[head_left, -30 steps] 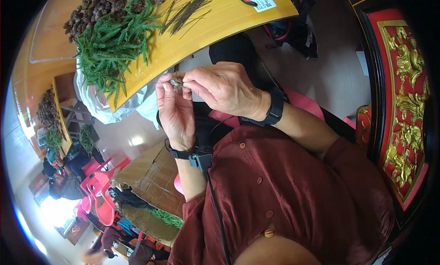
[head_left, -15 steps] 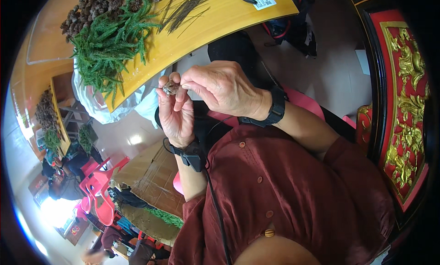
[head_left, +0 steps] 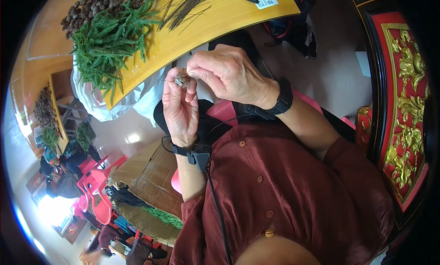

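Observation:
A small brown pine cone (head_left: 182, 79) is held between the thumb and fingers of my left hand (head_left: 180, 111), just beyond the table's front edge. A thin dark wire end seems to stick out on the cone's left side. My right hand (head_left: 229, 75) is closed in a pinch, its thumb and fingertip touching the cone's right side. Whatever it pinches is hidden by the fingers. On the table lie a pile of pine cones (head_left: 91, 13), a heap of green artificial sprigs (head_left: 103, 47) and loose thin dark wires (head_left: 188, 10).
The yellow table (head_left: 220, 22) curves across the top, with a white label at its right end. White plastic bags (head_left: 96, 102) hang below its edge. A cardboard box (head_left: 151, 173) and pink chairs (head_left: 98, 187) are at left. A red and gold carved panel (head_left: 408, 100) stands at right.
Both hands have shifted slightly right with the pine cone. My right hand has risen and turned a little at the cone's right side.

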Demonstrator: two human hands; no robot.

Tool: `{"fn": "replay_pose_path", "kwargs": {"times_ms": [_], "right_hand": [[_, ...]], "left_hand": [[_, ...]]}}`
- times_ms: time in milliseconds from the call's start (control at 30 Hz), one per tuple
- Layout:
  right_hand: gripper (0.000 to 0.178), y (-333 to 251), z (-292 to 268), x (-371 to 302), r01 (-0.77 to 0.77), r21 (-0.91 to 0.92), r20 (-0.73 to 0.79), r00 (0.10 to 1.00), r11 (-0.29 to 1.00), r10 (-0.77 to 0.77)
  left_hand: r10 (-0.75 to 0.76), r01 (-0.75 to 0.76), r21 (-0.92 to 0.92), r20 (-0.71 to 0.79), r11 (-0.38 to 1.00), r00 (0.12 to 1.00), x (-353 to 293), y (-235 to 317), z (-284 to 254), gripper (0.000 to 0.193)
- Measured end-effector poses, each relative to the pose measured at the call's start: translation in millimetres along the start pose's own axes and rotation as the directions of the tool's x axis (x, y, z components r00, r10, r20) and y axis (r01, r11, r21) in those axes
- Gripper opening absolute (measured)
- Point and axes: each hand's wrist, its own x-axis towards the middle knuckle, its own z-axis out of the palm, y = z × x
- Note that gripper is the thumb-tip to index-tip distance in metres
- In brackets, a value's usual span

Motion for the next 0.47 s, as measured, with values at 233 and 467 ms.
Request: {"fn": "replay_pose_path", "kwargs": {"times_ms": [233, 467], "right_hand": [[0.003, -1.2, 1.3, 0.8, 0.014, -0.049, 0.020, 1.000, 0.999, -0.013], [0.009, 3.7, -0.6, -3.8, 0.034, -0.011, 0.073, 0.997, 0.999, -0.033]], "left_hand": [[0.020, -0.020, -0.001, 0.014, 1.000, 1.000, -1.8, 0.8, -3.3, 0.025], [-0.117, 0.115, 0.020, 0.193, 0.993, 0.974, -11.2, 9.3, -23.4, 0.030]]}}
